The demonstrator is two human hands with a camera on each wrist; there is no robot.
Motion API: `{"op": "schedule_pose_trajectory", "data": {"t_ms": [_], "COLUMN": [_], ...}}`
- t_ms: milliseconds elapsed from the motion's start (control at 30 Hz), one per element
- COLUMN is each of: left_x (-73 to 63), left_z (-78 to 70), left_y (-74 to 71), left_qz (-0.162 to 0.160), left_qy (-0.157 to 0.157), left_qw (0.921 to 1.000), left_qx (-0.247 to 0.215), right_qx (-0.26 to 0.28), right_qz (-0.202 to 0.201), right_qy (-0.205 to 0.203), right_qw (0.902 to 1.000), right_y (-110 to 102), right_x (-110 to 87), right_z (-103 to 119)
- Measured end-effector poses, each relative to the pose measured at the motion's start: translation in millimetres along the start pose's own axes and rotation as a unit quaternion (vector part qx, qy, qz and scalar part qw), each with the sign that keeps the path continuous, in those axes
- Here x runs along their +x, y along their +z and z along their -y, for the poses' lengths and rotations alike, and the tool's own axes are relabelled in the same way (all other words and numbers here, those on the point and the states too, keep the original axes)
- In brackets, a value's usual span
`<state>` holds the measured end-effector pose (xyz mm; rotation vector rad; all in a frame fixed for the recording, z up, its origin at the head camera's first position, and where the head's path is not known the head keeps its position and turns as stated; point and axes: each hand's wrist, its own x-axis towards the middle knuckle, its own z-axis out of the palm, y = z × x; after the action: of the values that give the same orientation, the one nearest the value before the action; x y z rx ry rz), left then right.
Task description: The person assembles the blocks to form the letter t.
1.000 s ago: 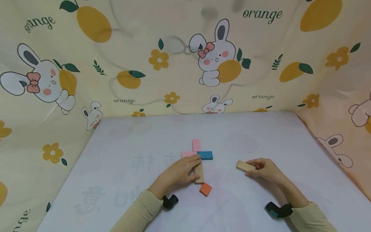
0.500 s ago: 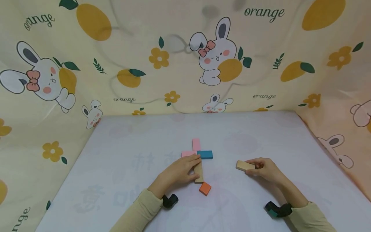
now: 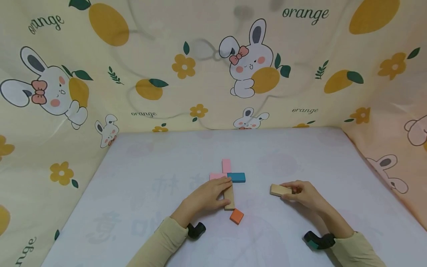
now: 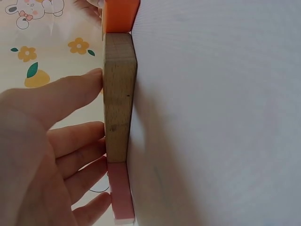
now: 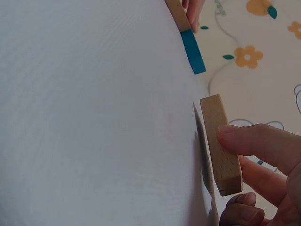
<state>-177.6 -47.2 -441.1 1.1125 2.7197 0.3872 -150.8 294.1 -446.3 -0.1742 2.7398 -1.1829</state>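
Observation:
My left hand [image 3: 203,198] rests its fingertips on a plain wooden block [image 3: 229,204] that lies lengthwise on the table. In the left wrist view, the thumb and fingers touch the upper face of that block, and the lower fingers reach a pink block [image 4: 121,190]. Beyond it lie a second pink block [image 3: 226,165] and a blue block [image 3: 237,177], set together in a cross shape. An orange block [image 3: 237,216] sits turned at the wooden block's near end. To the right, my right hand [image 3: 305,194] pinches another wooden block [image 5: 220,141] between thumb and fingers, close over the table.
A white table top [image 3: 160,152] carries all the blocks. Behind it and along both sides hangs a cream cloth [image 3: 200,37] printed with rabbits and oranges. Black wrist bands [image 3: 197,230] sit below both hands.
My right hand has shifted slightly left with the wooden block in its grip. The left hand and the blocks under and around it stay where they were.

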Motion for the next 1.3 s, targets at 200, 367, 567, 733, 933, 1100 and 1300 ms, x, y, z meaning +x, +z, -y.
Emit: {"op": "schedule_pose_trajectory", "data": {"t_ms": [200,367,567,733,933,1100,1300], "left_x": [0.9,2.2,2.1,2.5,2.8,1.3,0.9], "left_z": [0.3,0.8,-0.1,-0.6,-1.3,-2.0,-1.6], "left_y": [-0.9,-1.3,-2.1,-1.7,-2.0,-1.0,0.6], "left_qz": [0.007,0.009,0.016,0.019,0.021,0.02,0.014], "left_qy": [-0.003,0.002,0.0,-0.003,-0.005,-0.014,-0.017], "left_qw": [1.0,0.9999,0.9999,0.9998,0.9997,0.9997,0.9998], "left_qx": [0.003,0.003,0.002,0.005,0.011,0.0,0.002], "right_qx": [0.002,0.003,0.026,0.031,0.042,0.046,0.053], "right_qz": [0.002,0.009,0.016,0.019,0.023,0.03,0.039], "right_qy": [-0.012,-0.016,-0.025,-0.027,-0.034,-0.047,-0.052], "right_qw": [0.9999,0.9998,0.9992,0.999,0.9983,0.9974,0.9965], "right_y": [2.3,4.3,7.9,10.0,12.3,16.2,21.2], "right_x": [0.8,1.8,1.8,2.6,3.1,1.2,1.4], "right_z": [2.4,4.1,5.7,6.3,10.0,14.6,18.9]}}
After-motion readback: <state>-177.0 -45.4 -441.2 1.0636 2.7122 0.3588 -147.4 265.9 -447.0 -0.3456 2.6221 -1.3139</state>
